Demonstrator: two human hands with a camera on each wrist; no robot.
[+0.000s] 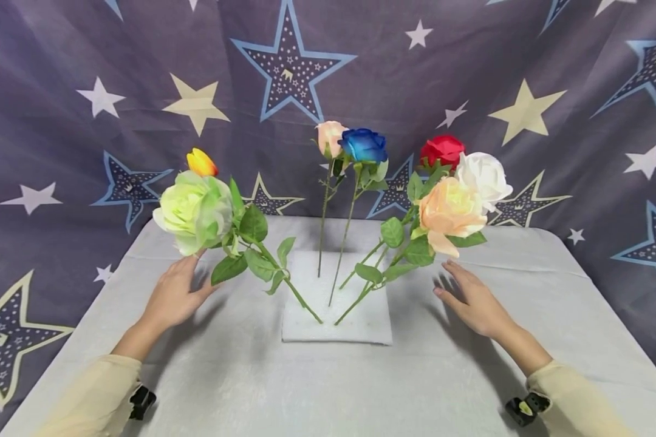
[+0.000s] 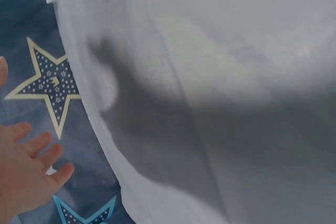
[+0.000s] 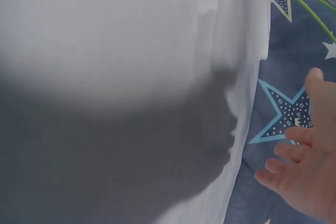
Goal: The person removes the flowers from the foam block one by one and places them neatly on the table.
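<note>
Several artificial flowers stand with their stems in a white foam block (image 1: 336, 331). Leaning left are a pale green rose (image 1: 188, 206) and an orange-yellow tulip (image 1: 201, 162). A pink rose (image 1: 330, 136) and a blue rose (image 1: 364, 145) rise from the middle. To the right lean a red rose (image 1: 443, 150), a white rose (image 1: 485, 179) and a peach rose (image 1: 451, 209). My left hand (image 1: 175, 294) holds nothing, its fingers extended just below the green rose. My right hand (image 1: 478, 303), also holding nothing, spreads its fingers below the peach rose.
A pale cloth covers the table (image 1: 240, 376), and both hands cast shadows on it. Behind hangs a dark star-patterned curtain (image 1: 372, 79). The leaning flower heads reach well past the block's sides. Green stems (image 3: 310, 9) show at the right wrist view's upper corner.
</note>
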